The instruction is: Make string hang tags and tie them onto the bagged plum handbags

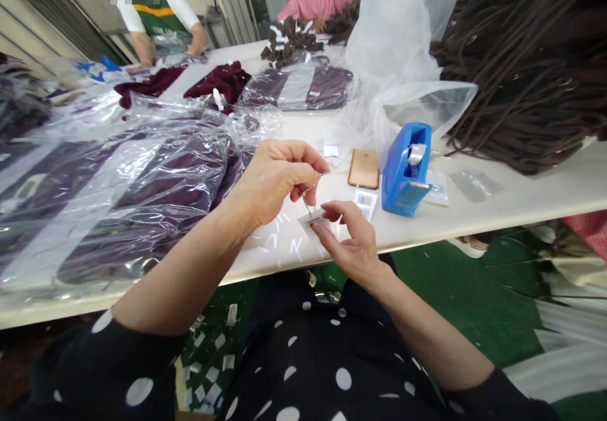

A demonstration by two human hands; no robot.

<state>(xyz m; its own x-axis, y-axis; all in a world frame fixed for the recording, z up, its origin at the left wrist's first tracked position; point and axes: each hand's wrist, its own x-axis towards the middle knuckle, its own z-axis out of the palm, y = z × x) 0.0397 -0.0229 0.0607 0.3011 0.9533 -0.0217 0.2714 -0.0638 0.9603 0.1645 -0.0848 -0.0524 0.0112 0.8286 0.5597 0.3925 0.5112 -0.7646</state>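
Above the table's front edge, my left hand [279,177] is closed, thumb and forefinger pinching a thin pale string [310,201]. The string runs down to a small white tag [310,220]. My right hand [353,237] grips this tag by its right side between thumb and finger. Just beyond that hand lies a white barcode label [366,201] beside a tan card [364,168]. A blue tape dispenser [405,171] stands to the right of them. Small white strips [294,249] are scattered on the tabletop below my hands.
Plastic-wrapped dark purple garments [180,174] cover the left of the table [265,269]. A large heap of dark brown cords [521,79] and a translucent plastic bag [398,35] stand at the right. Two people [161,23] are across the table. Paper scraps [208,370] litter the floor.
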